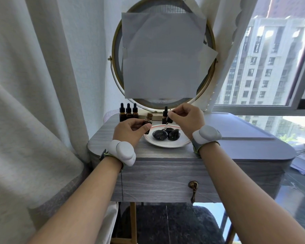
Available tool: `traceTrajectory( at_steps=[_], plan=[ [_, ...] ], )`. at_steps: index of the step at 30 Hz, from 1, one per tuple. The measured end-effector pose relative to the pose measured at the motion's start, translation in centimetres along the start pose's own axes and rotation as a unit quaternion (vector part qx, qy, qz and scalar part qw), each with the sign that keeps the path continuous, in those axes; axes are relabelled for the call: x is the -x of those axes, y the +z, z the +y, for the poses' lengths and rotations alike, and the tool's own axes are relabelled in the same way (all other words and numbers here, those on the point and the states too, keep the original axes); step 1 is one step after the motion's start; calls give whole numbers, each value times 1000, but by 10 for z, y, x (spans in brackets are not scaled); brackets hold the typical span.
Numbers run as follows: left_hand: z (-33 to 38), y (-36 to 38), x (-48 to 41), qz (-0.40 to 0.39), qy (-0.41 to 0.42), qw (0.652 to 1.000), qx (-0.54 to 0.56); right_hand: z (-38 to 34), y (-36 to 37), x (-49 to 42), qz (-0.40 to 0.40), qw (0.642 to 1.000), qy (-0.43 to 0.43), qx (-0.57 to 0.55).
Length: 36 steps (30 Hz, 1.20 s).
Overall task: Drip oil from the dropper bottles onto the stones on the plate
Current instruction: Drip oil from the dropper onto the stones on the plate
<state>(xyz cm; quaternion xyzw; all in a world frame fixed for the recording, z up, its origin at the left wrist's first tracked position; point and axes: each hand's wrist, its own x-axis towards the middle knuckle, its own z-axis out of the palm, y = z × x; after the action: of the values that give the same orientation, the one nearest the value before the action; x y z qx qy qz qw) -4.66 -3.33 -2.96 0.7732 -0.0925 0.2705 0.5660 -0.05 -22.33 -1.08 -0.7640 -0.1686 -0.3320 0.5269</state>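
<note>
Three dark polished stones (165, 134) lie bunched together on a white plate (165, 144) with a thin red ring, near the middle of a grey wood-grain dressing table (165, 155). Just above them hangs a dropper (168, 122), its glass tip tilted down toward the leftmost stone; whether the tip touches the stone cannot be told. The right hand (187, 118) pinches the dropper's black rubber bulb between thumb and forefinger, its other fingers curled in.

At the plate's left rim the left hand (130, 128) grips an open amber bottle (147, 122), fingers and thumb wrapped round its body so that only the threaded neck and the base show. The bottle's base overlaps the plate's edge in this view.

Behind the dropper stands a capped dropper bottle (165, 112), partly hidden by the right hand. Further left, a row of three capped dropper bottles (128, 112) stands at the back of the table.

Each wrist carries a white wrist device (122, 152). Behind the bottles rises a round brass-framed mirror (114, 50), its glass covered by sheets of paper (162, 59). The table's drawer has a brass pull (193, 186). A pale curtain (33, 85) hangs at the left, and a window (271, 67) at the right.
</note>
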Motion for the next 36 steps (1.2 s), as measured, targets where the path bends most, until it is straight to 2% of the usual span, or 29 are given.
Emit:
traceTrajectory(
  at_steps=[13,30,36],
  plan=[
    [0,1,0,2,-2,1000,-9,5,-4,-4,70,996,36,41],
    [3,0,2,4,-4,1000,-20,3,0,-1,-1,1000,10,9],
    [2,1,1,0,1,1000,-15,1,0,0,5,1000,7,2]
  ],
)
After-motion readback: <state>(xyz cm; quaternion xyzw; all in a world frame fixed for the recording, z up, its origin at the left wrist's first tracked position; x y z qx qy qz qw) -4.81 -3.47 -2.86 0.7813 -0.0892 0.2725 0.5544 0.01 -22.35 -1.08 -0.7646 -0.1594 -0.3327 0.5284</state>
